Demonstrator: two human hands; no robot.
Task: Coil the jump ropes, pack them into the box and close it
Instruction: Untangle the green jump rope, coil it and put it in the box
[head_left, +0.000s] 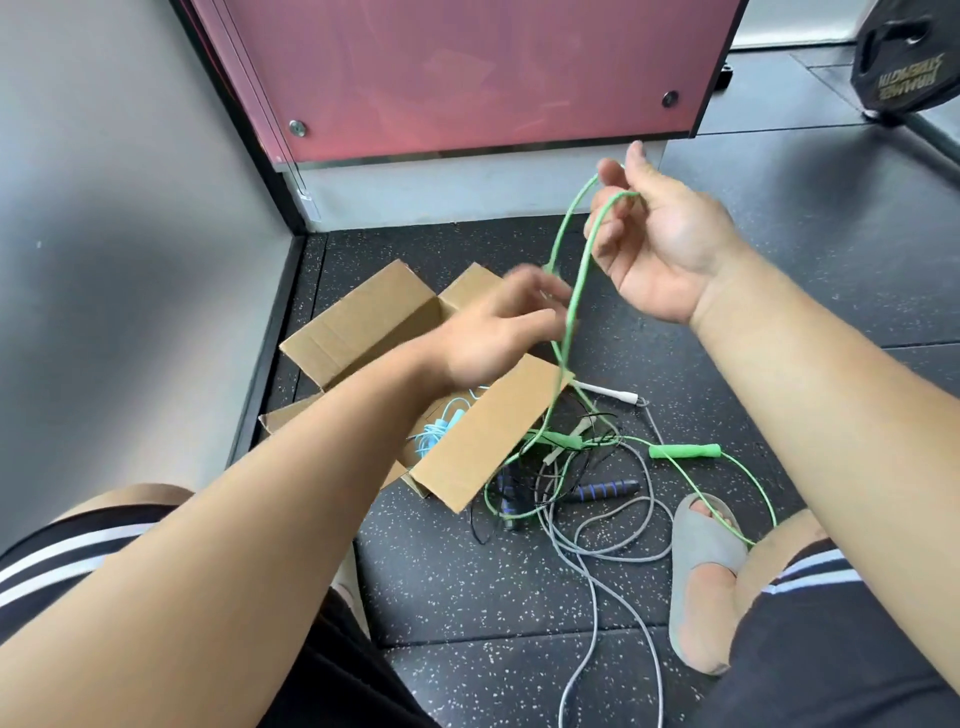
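My right hand (660, 244) is raised palm up, and a loop of the green jump rope (574, 306) hangs over its curled fingers. My left hand (498, 327) is blurred beside the hanging strands above the box, its fingers at the rope; the grip is unclear. The green rope runs down to its green handles (685, 451) on the floor. An open cardboard box (483, 436) stands under my left hand, with a coiled light blue rope (439, 426) inside. A grey rope (597, 545), a black rope with blue-striped handles (605, 489) and a white handle (608, 391) lie tangled beside the box.
The floor is dark speckled rubber (467, 587). A grey wall (130, 234) is on the left and a pink panel (467, 73) stands behind the box. My foot in a grey slide sandal (701, 566) rests right of the ropes. A black weight plate (906, 57) leans at the top right.
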